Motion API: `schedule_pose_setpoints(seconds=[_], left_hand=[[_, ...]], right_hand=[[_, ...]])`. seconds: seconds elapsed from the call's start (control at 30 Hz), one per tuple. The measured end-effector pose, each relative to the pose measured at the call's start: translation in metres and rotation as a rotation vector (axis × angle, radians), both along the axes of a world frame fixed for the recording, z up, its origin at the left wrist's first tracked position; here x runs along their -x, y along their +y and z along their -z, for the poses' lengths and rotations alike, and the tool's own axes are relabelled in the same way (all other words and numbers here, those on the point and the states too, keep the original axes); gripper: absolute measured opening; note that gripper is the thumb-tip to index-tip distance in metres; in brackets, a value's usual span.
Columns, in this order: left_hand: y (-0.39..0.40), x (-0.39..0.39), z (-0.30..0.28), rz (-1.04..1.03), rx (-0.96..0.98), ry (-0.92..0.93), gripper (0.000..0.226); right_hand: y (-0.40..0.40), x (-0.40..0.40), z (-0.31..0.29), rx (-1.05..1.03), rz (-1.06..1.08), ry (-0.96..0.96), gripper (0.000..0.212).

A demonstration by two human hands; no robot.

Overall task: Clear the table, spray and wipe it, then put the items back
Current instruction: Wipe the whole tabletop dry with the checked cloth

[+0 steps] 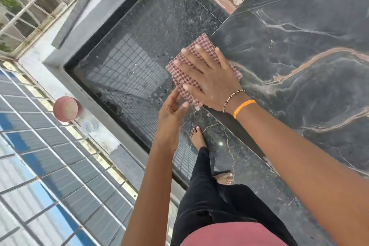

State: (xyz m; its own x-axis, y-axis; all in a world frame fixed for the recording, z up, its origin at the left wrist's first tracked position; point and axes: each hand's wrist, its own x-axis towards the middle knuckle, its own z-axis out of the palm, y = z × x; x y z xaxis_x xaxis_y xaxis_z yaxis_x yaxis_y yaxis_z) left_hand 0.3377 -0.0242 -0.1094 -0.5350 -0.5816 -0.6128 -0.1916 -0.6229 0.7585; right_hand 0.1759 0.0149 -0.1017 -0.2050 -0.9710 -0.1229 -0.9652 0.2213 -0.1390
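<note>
Right hand (209, 78) is flat on the folded pink-and-maroon checked cloth (187, 74), fingers spread straight and pressing it down at the corner edge of the dark grey marble-veined tabletop (299, 46). Much of that cloth hangs out past the table's edge, over the dark speckled stone floor (155, 26). Left hand (171, 110) is up just below it, palm turned towards the cloth, fingers loosely relaxed and gripping nothing, with the fingertips touching or nearly touching the cloth's lower hanging edge; I cannot tell which. There's an orange band (244, 108) and a thin beaded bracelet (232, 99) on the right wrist. Down below, two bare feet stand on the floor beside the table, under black trousers (219, 205). Off to the left, on the pale grey ledge (60, 78) by the metal railing, sits a round pinkish terracotta pot (66, 109), with a small clear plastic container (88, 126) just beside it.
</note>
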Motion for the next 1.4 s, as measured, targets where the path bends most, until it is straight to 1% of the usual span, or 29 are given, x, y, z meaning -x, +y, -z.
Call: schedule_pose_setpoints(seconds=[0.07,0.13,0.17,0.23,0.3,0.37,0.47,0.53,0.63,0.73,0.8,0.9,0.97,1.03,1.1,1.17,1.23,1.33,1.4], left_hand=[[0.007,-0.001,0.000,0.112,0.059,-0.060,0.060],[0.021,0.002,-0.002,0.218,0.050,-0.070,0.062],[0.029,0.005,-0.005,0.267,0.037,-0.065,0.059],[0.047,0.010,-0.008,0.330,0.026,-0.083,0.043],[0.065,0.013,-0.010,0.360,0.052,-0.153,0.022],[0.080,0.017,-0.011,0.347,0.069,-0.210,0.012],[0.090,0.019,-0.012,0.294,0.123,-0.238,0.010],[0.092,0.019,-0.013,0.317,0.180,-0.245,0.011],[0.090,0.019,-0.012,0.354,0.231,-0.257,0.013],[0.088,0.020,-0.012,0.383,0.271,-0.266,0.011],[0.088,0.020,-0.012,0.395,0.292,-0.272,0.011],[0.091,0.017,-0.010,0.383,0.313,-0.295,0.014],[0.101,0.014,-0.010,0.354,0.303,-0.305,0.019],[0.116,0.010,-0.013,0.317,0.239,-0.326,0.023],[0.132,0.004,-0.013,0.317,0.160,-0.328,0.025],[0.149,0.001,-0.014,0.377,0.124,-0.316,0.028],[0.160,0.002,-0.016,0.436,0.093,-0.298,0.027],[0.176,0.013,-0.018,0.559,0.093,-0.307,0.024],[0.185,0.021,-0.019,0.607,0.088,-0.306,0.029]], right_hand=[[0.003,0.015,0.000,-0.005,0.081,-0.011,0.057],[0.021,0.032,0.000,-0.008,0.177,-0.018,0.057],[0.034,0.041,0.000,-0.006,0.235,-0.020,0.057],[0.072,0.059,0.000,-0.004,0.367,-0.025,0.056],[0.118,0.072,-0.001,-0.012,0.507,-0.024,0.058],[0.167,0.081,-0.003,-0.017,0.652,-0.022,0.059],[0.237,0.081,-0.007,-0.042,0.848,-0.024,0.061],[0.270,0.067,-0.011,-0.057,0.968,-0.039,0.064],[0.285,0.022,-0.011,-0.076,1.059,-0.035,0.067],[0.256,-0.029,-0.007,-0.073,1.063,-0.053,0.064],[0.224,-0.051,-0.004,-0.054,1.004,-0.077,0.064],[0.179,-0.069,0.000,-0.023,0.763,-0.081,0.063],[0.169,-0.075,0.000,-0.031,0.570,-0.067,0.062],[0.181,-0.076,0.001,-0.045,0.429,-0.033,0.062],[0.209,-0.075,0.001,-0.041,0.365,-0.006,0.062],[0.246,-0.074,-0.001,-0.032,0.398,0.003,0.062],[0.284,-0.071,-0.001,-0.039,0.481,0.016,0.063],[0.344,-0.067,-0.002,-0.076,0.652,-0.003,0.063],[0.380,-0.066,-0.003,-0.094,0.800,-0.022,0.062]])
